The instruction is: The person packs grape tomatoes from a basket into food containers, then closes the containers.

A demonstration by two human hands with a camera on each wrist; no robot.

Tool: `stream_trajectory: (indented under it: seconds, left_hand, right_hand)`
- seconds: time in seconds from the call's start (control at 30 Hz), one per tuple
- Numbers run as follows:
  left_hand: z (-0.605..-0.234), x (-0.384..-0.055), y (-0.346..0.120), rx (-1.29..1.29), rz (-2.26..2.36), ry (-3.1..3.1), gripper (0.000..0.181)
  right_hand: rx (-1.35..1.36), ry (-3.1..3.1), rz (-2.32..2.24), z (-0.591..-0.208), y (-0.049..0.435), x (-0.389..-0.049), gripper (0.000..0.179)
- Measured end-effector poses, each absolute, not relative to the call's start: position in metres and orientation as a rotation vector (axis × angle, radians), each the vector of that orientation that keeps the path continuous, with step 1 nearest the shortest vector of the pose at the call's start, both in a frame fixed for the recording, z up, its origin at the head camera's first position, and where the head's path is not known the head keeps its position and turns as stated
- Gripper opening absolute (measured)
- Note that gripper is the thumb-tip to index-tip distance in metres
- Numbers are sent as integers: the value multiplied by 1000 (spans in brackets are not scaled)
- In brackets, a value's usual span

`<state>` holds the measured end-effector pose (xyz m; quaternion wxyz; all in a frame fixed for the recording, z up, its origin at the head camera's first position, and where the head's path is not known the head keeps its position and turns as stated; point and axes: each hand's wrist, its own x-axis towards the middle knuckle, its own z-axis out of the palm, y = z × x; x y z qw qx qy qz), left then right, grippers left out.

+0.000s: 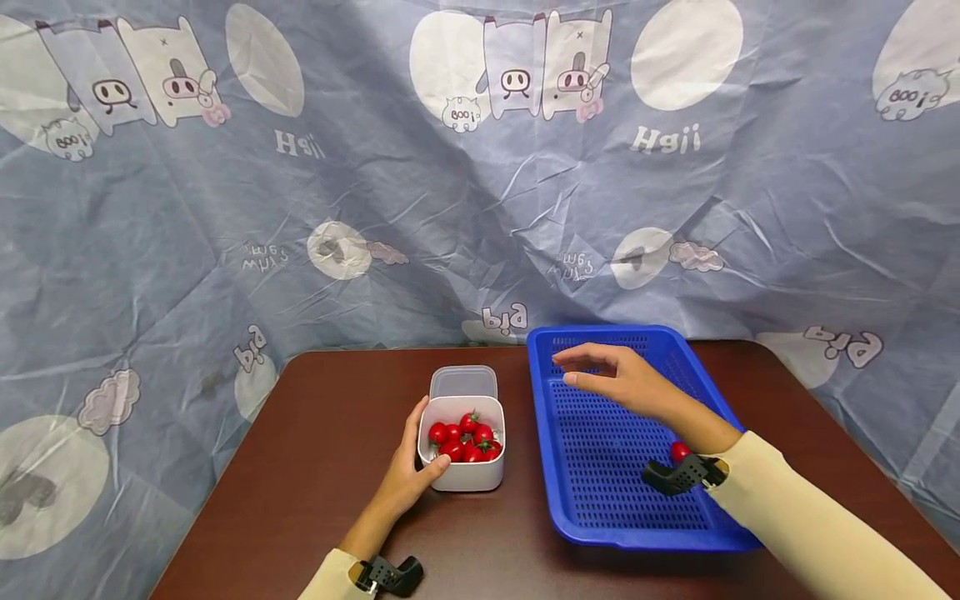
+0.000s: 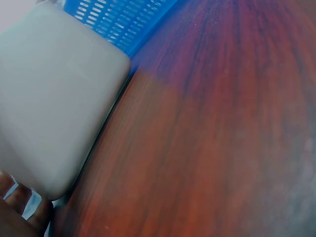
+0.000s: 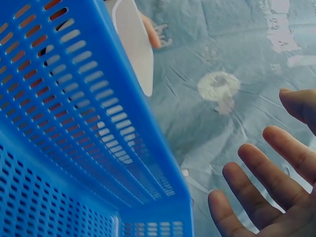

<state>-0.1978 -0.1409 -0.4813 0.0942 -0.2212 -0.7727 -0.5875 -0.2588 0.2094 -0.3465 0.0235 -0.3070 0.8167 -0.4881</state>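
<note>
My left hand holds a white square container at its left side, thumb over the near rim and fingers along the wall. Several red cherry tomatoes, some with green stems, lie inside it. In the left wrist view the container's pale wall fills the left, with fingertips at its lower corner. Over the far part of a blue perforated basket hovers my right hand, fingers apart and nothing between them. One cherry tomato shows in the basket, partly hidden by the right wrist.
A translucent lid lies right behind the container. Both container and basket stand on a dark brown table, the basket to the right. A patterned grey-blue cloth hangs behind the table's far edge.
</note>
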Motion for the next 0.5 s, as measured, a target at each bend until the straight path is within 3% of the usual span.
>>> stream_trajectory:
  seconds: [0.5]
  left_hand:
    - [-482,-195,-142,-644,-1785,-2278,86]
  right_hand:
    - [-817,2666,-1540,-336,265,-244,33]
